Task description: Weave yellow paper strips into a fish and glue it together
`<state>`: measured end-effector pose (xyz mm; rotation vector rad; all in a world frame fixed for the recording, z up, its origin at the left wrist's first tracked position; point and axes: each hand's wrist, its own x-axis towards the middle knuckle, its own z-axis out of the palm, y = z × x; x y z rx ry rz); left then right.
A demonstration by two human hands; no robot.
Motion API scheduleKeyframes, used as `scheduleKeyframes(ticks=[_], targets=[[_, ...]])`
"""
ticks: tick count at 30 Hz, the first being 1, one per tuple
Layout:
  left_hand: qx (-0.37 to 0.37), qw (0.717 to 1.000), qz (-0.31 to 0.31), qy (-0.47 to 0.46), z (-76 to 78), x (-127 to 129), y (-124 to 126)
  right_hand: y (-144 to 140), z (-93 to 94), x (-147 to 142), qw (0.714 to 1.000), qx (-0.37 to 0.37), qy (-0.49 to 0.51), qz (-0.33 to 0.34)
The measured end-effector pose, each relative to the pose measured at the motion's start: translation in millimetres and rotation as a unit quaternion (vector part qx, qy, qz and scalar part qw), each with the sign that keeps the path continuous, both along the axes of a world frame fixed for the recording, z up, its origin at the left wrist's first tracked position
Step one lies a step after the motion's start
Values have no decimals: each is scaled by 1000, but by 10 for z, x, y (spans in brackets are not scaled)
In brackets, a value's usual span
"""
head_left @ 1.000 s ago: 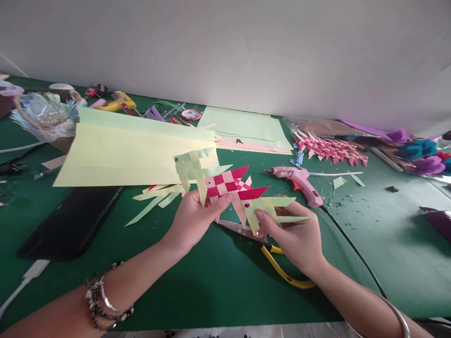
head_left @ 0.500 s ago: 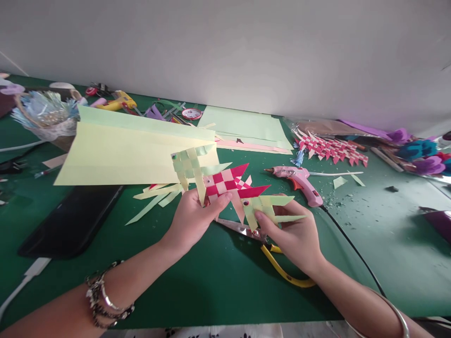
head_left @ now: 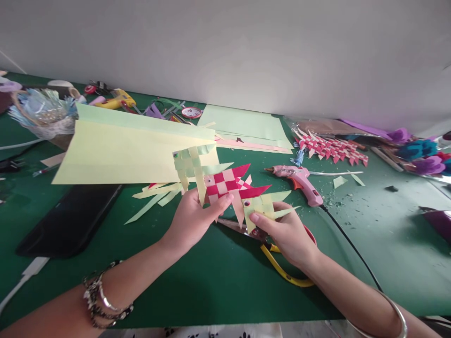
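- We can read no brand, label or writing anywhere; the round red-and-white item [head_left: 191,112] near the wall is too small to make out.
- Our left hand [head_left: 192,220] is pinched shut on the red-and-white paper fish [head_left: 225,184], a flat checkered weave of paper strips with pointed tails, held above the green table [head_left: 197,281].
- A pale green woven fish [head_left: 190,164] of the same make juts up from that grip.
- Our right hand [head_left: 287,230] is closed on another pale green fish [head_left: 262,205], thumb on its face, touching the red one's tail.
- Under the hands lie scissors with yellow handles [head_left: 282,271].
- A pink plastic glue gun [head_left: 299,180] lies just beyond, with loose paper strips [head_left: 155,197] and large pale sheets [head_left: 130,150] to the left.
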<state>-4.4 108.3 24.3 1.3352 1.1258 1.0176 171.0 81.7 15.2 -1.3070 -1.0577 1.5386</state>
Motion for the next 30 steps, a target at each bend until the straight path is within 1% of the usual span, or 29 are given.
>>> scheduleKeyframes(ticks=[8,16,25,30], targets=[[-28,998,-39,-47,-2,18,6,-11,26,-5,1000,-12,0,-29],[-35,996,-50,-65,3,3,4,-13,54,-23,999,-1,-8,-39],[-39,992,-62,-98,-7,15,8,-34,-4,2,999,0,-11,-40],[-42,992,-62,-99,-24,8,17,-26,11,-7,999,1,-5,-35]])
